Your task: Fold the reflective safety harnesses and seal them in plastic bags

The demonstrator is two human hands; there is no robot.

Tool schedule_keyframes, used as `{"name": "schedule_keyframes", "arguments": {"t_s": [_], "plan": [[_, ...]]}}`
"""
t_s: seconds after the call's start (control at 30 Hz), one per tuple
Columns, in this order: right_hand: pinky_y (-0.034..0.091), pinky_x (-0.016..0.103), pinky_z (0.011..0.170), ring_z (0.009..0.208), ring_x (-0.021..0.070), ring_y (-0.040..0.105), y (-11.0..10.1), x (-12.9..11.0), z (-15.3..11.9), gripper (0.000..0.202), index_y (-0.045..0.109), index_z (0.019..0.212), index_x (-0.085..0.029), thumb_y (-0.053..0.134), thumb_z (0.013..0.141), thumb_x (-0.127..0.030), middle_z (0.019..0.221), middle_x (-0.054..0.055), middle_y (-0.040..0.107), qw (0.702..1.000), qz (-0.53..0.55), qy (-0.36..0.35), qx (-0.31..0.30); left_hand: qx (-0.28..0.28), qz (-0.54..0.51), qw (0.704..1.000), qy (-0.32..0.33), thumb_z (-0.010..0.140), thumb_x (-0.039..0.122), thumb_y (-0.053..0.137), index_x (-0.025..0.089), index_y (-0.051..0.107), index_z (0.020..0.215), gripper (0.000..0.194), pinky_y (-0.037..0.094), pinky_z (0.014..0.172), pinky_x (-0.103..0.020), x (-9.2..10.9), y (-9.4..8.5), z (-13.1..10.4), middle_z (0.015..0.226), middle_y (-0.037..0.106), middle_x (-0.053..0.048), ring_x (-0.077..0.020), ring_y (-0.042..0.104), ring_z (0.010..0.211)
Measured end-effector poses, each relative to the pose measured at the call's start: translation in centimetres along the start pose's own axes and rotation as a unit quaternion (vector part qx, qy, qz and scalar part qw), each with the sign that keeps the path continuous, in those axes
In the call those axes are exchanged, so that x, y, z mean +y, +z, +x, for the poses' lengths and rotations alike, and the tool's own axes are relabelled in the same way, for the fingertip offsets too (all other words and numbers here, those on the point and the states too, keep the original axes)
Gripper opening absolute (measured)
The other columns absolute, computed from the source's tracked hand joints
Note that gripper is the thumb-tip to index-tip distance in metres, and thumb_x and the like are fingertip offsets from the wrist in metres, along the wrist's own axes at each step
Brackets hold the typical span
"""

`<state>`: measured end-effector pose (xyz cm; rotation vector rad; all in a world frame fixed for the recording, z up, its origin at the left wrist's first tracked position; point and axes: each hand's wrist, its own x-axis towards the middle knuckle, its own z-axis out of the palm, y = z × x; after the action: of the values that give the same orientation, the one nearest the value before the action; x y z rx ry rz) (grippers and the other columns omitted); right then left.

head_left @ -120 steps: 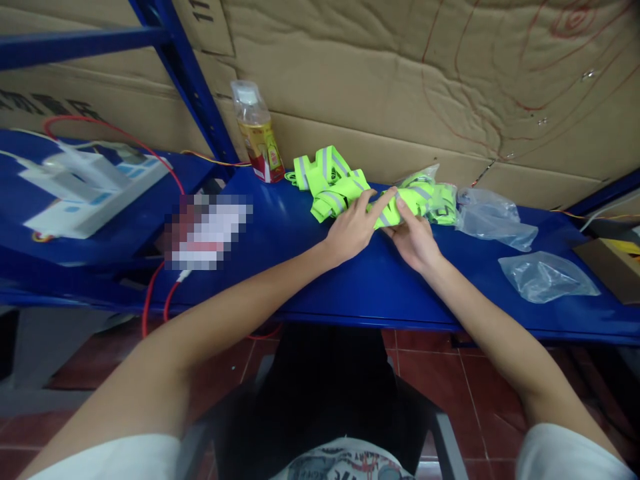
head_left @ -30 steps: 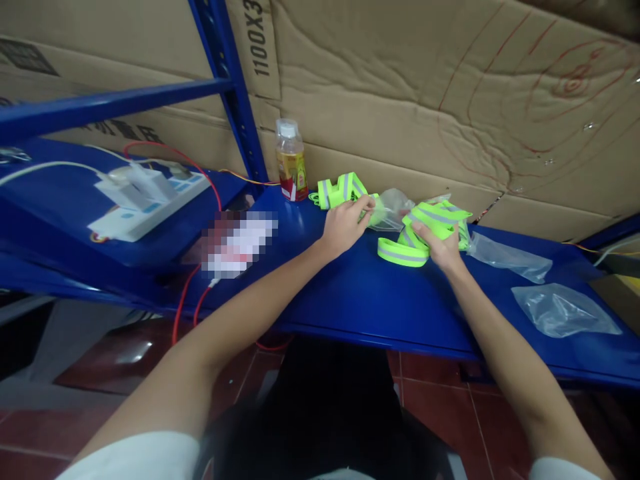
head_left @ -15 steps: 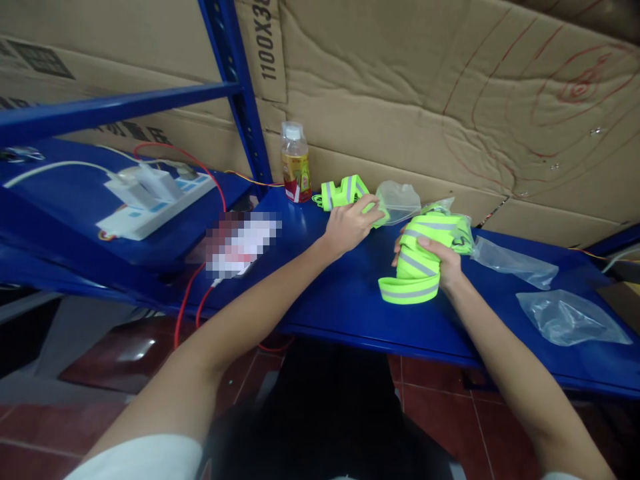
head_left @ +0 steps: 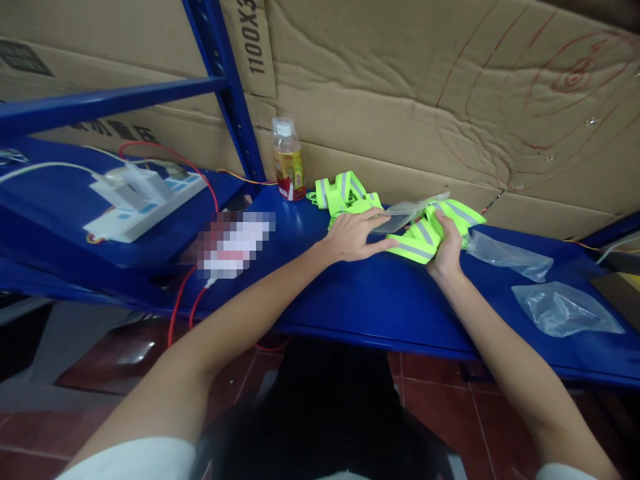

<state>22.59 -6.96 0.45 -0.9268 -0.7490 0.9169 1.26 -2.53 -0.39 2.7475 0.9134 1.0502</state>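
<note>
A bundled neon-yellow reflective strap point(head_left: 425, 233) with grey stripes is gripped in my right hand point(head_left: 447, 248), thumb on top and fingers hidden behind it. My left hand point(head_left: 353, 235) is open, its fingers stretched to the right and its thumb tip at the folded near end of that bundle. Just behind the left hand lies another neon-yellow reflective strap point(head_left: 343, 190), loosely folded on the blue shelf point(head_left: 320, 287). A clear plastic bag point(head_left: 403, 215) lies between the two straps, partly covered by the left fingers and the held bundle.
Two more clear bags, one long point(head_left: 510, 255) and one wide point(head_left: 567, 310), lie at the right. A drink bottle point(head_left: 290, 163) stands by the blue upright. Leftward are a white power strip point(head_left: 145, 207), red cables and a blurred-out item point(head_left: 235, 245). Cardboard point(head_left: 360, 100) backs the shelf.
The right hand has raised and tilted the strap bundle toward the back. My left hand has shifted nearer to me, its fingers straightening and its thumb reaching the bundle.
</note>
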Motion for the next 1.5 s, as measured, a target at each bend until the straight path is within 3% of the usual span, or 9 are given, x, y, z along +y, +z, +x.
{"name": "schedule_keyframes", "arguments": {"t_s": [0.23,0.4,0.53,0.67,0.83,0.93,1.13,1.27,1.5], "plan": [[0.069,0.046,0.081,0.083,0.0276,0.079,-0.8,0.2,1.0,0.03,0.069,0.089,-0.024,0.078,0.075,-0.049,0.078,0.001,0.074,0.999,-0.006,0.022,-0.032,0.014,0.024,0.999,0.041,0.082,0.079,0.075,0.026,0.065,0.151,0.088,0.064,0.094,-0.041,-0.9,1.5,-0.2,0.152,0.068,-0.01,-0.0294,0.075,0.123],[0.069,0.044,0.082,0.085,0.0262,0.079,-0.6,0.6,0.6,0.03,0.07,0.089,-0.025,0.082,0.071,-0.046,0.079,0.0,0.077,0.999,-0.016,0.047,-0.022,0.046,0.043,0.997,0.033,0.106,0.048,0.058,0.031,0.078,0.133,0.038,0.062,0.078,-0.034,-1.6,2.1,0.0,0.137,0.077,-0.006,-0.021,0.08,0.103],[0.069,0.042,0.083,0.089,0.025,0.08,0.0,1.1,-0.1,0.032,0.071,0.092,-0.025,0.085,0.069,-0.043,0.087,-0.002,0.08,0.997,-0.003,0.07,-0.021,0.055,0.07,0.996,0.023,0.107,0.043,0.055,0.031,0.082,0.123,0.034,0.059,0.07,-0.034,-1.3,2.3,0.0,0.131,0.079,-0.004,-0.0191,0.079,0.089],[0.069,0.041,0.082,0.089,0.025,0.08,0.1,1.6,-0.2,0.033,0.07,0.093,-0.025,0.084,0.071,-0.045,0.086,-0.001,0.08,0.997,0.006,0.069,-0.026,0.062,0.067,0.996,0.001,0.099,0.038,0.063,0.027,0.08,0.128,0.035,0.06,0.072,-0.036,-0.7,2.3,-0.2,0.134,0.078,-0.006,-0.0217,0.078,0.093],[0.069,0.042,0.08,0.086,0.0267,0.08,-0.5,1.6,0.6,0.03,0.068,0.089,-0.024,0.081,0.072,-0.047,0.076,0.0,0.076,0.999,0.0,0.052,-0.01,0.01,0.038,0.999,-0.026,0.088,0.035,0.067,0.024,0.075,0.135,0.049,0.06,0.074,-0.04,0.3,1.9,-0.3,0.137,0.075,-0.007,-0.0248,0.077,0.094],[0.069,0.043,0.079,0.084,0.028,0.08,-0.7,1.5,0.9,0.034,0.067,0.088,-0.024,0.082,0.07,-0.049,0.074,0.0,0.075,0.998,0.006,0.065,-0.004,-0.032,0.005,0.998,-0.047,0.091,0.033,0.06,0.023,0.073,0.138,0.049,0.06,0.077,-0.039,1.0,1.5,-0.3,0.139,0.072,-0.007,-0.0231,0.076,0.095],[0.068,0.04,0.079,0.084,0.0248,0.079,0.0,1.6,0.2,0.029,0.07,0.092,-0.024,0.08,0.074,-0.044,0.08,0.001,0.077,0.998,0.025,0.053,0.005,-0.042,-0.022,0.994,-0.094,0.111,0.059,0.035,0.021,0.059,0.153,0.061,0.062,0.084,-0.04,2.0,2.4,-0.5,0.147,0.063,-0.012,-0.0261,0.074,0.106],[0.068,0.039,0.081,0.085,0.0247,0.079,0.5,1.9,-0.5,0.029,0.071,0.091,-0.023,0.08,0.076,-0.046,0.08,0.001,0.077,0.998,0.029,0.061,0.008,-0.014,-0.017,0.993,-0.115,0.114,0.058,0.026,0.02,0.046,0.16,0.063,0.063,0.08,-0.038,2.5,3.6,-0.6,0.146,0.059,-0.016,-0.0249,0.073,0.105],[0.068,0.04,0.085,0.098,0.0273,0.08,1.3,2.2,-1.6,0.031,0.07,0.095,-0.024,0.082,0.076,-0.046,0.091,0.002,0.08,0.993,0.04,0.106,-0.044,0.022,-0.078,0.992,-0.093,0.11,0.065,0.036,0.022,0.039,0.163,0.068,0.064,0.081,-0.038,1.6,3.6,-0.3,0.144,0.056,-0.017,-0.0252,0.073,0.104]]}}
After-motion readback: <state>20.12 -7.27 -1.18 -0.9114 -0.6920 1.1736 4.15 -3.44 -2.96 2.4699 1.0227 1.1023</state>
